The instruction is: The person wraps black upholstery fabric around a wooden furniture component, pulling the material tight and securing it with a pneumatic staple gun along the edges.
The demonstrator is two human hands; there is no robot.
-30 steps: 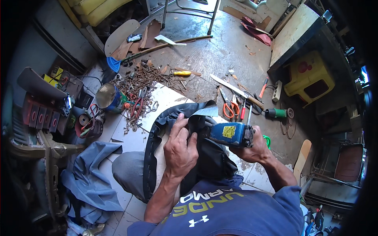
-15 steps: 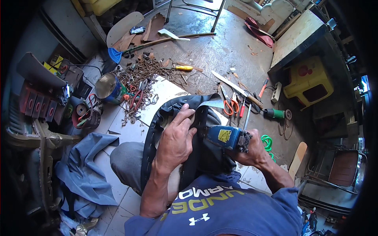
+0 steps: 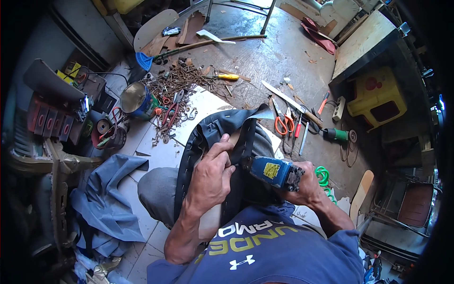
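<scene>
An upside-down seat pad with a dark fabric cover (image 3: 189,151) lies across my lap, with staples dotted along its folded edge. A black strip (image 3: 245,137) runs over its pale underside, and a grey webbing end sticks up at the far side. My left hand (image 3: 212,177) presses on the pad, fingers bent together and thumb against the black strip. In my right hand (image 3: 306,184) is a blue staple gun (image 3: 272,171) with a yellow label. Its nose is at the black strip, just right of my left fingertips; the exact contact is hidden.
Scissors (image 3: 284,124), a long knife (image 3: 283,98), a red-handled screwdriver (image 3: 298,128) and a green angle grinder (image 3: 336,134) lie ahead right. A heap of rusty screws or nails (image 3: 175,80) and a tin can (image 3: 136,98) are ahead left. Grey cloth (image 3: 106,203) lies left; a green coiled hose (image 3: 322,176) is right.
The view has shifted slightly. My left hand and the staple gun have both moved a little toward me along the black strip.
</scene>
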